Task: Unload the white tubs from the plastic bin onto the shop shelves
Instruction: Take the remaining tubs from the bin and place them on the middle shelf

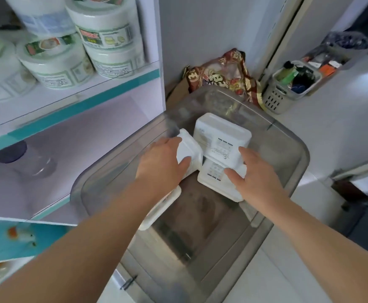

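The shelf [80,106] on the left is being cut off by the frame, and the labels on its stacked round tubs [56,62] are being blurred past reading. Inside the clear plastic bin [288,141], a tilted white tub [190,149] is being gripped by the left hand [163,162], thumb curled over it. Further right, two overlapping square white tubs [220,132] with grey print are being touched by the right hand [253,171]; whether gripped or merely rested on cannot be told.
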Demonstrator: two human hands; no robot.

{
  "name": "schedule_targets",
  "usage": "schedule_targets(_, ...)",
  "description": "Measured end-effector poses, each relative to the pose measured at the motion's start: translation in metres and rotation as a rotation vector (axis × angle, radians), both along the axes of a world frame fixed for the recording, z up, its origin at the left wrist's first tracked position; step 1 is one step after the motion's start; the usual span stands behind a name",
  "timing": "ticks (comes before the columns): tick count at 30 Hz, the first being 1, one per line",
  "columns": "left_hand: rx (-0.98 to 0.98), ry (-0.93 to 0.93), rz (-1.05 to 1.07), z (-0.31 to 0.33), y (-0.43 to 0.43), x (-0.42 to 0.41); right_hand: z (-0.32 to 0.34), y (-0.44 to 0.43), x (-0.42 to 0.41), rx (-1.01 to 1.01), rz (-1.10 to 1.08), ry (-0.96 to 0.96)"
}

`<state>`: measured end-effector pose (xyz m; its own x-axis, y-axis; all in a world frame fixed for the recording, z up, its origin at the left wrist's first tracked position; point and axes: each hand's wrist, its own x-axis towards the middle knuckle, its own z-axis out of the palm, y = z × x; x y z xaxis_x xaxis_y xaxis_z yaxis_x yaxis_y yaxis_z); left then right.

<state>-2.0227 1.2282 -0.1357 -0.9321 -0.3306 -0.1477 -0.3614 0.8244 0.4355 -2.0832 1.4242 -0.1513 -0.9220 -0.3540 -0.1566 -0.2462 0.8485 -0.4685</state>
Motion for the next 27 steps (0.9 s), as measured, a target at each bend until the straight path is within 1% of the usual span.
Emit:
schedule_targets(5,0.076,0.004,-0.044,-0.013,-0.001,-0.069,-0.026,0.000,-0.053,-0.056,-0.190,-0.073)
schedule_targets(9,0.085,-0.088,-0.106,-0.023,-0.001,-0.123,-0.041,-0.002,-0.081,-0.101,-0.281,-0.159)
schedule_targets(11,0.091,-0.146,-0.122,-0.032,0.000,-0.145,-0.051,-0.004,-0.090,-0.157,-0.307,-0.202)
schedule_targets(13,0.138,-0.185,-0.115,-0.042,0.001,-0.160,-0.056,-0.007,-0.095,-0.215,-0.320,-0.221)
schedule_targets(17,0.229,-0.157,-0.061,-0.054,0.004,-0.176,-0.055,-0.011,-0.097,-0.299,-0.434,-0.254)
schedule_targets(20,0.213,-0.185,-0.044,-0.058,0.007,-0.176,-0.052,-0.011,-0.090,-0.280,-0.522,-0.310)
schedule_targets(23,0.178,-0.238,-0.123,-0.063,0.009,-0.167,-0.046,-0.010,-0.069,-0.207,-0.588,-0.367)
schedule_targets(27,0.252,-0.327,-0.241,-0.068,0.011,-0.166,-0.052,-0.012,-0.042,-0.184,-0.627,-0.453)
